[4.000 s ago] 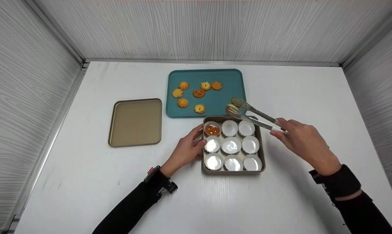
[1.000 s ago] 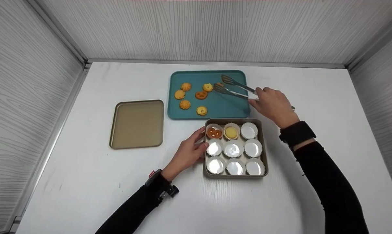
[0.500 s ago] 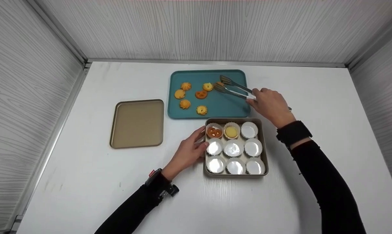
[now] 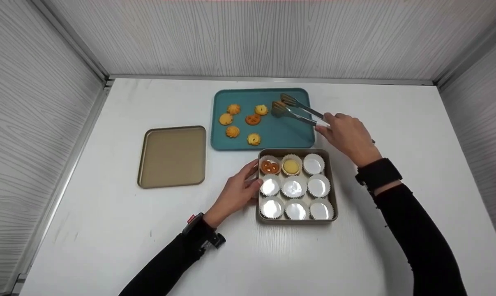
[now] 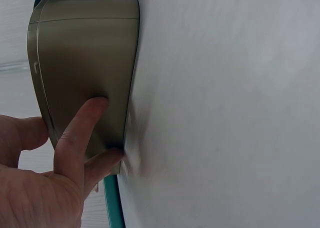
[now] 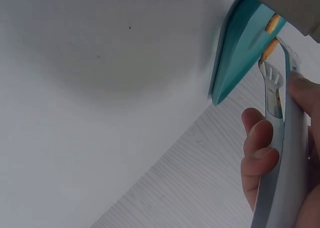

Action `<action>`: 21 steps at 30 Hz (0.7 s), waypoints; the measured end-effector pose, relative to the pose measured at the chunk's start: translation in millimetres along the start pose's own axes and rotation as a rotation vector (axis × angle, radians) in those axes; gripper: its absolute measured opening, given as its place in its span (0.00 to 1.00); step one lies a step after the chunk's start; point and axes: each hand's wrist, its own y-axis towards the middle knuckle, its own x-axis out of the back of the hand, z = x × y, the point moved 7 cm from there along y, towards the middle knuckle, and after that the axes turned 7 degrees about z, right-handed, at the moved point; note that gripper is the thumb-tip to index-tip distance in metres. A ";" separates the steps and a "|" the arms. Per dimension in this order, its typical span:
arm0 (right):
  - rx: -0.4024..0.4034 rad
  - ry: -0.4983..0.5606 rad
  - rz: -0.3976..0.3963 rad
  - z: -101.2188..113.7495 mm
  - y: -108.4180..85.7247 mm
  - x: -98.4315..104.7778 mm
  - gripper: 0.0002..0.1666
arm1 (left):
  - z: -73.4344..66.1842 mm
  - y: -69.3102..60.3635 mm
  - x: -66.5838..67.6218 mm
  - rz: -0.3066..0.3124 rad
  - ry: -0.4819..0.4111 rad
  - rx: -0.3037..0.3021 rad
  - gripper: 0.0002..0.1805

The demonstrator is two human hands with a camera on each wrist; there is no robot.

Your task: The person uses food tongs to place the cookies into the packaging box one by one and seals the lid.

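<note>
The person's right hand (image 4: 348, 135) grips one pair of metal tongs (image 4: 299, 117), fingers curled round the handles, and one brown round cookie (image 6: 270, 49) sits between the two tong heads at the teal tray (image 4: 289, 135); whether both heads press on it is hard to tell. The left hand (image 4: 235, 191), unclenched, rests against the baking tin (image 4: 297, 221), thumb at the rim and two fingertips touching the outer wall. Nine white paper cups (image 4: 294, 187) fill the tin in three rows of three; in the far row, the left cup contains one pretzel cookie (image 4: 270, 167), the middle one a round yellow cookie (image 4: 291, 167). On the teal tray lie six other cookies: two swirled cookies (image 4: 232, 131), two flower-edged cookies (image 4: 254, 139), one flat pale cookie (image 4: 226, 119) and one pretzel-shaped biscuit (image 4: 253, 119). One gold-coloured tray (image 4: 174, 156) lies apart, to the left.
</note>
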 end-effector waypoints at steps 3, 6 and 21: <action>0.007 -0.004 -0.018 -0.5 -8.8 5.3 0.22 | -0.3 -0.2 -0.3 -0.004 -0.004 0.004 0.34; 0.019 -0.002 -0.039 0.4 -18.8 11.5 0.23 | 0.2 0.1 -0.7 -0.008 -0.006 0.013 0.34; 0.075 0.001 -0.131 13.4 -79.5 34.8 0.22 | 1.6 0.1 -0.2 -0.005 -0.035 0.010 0.34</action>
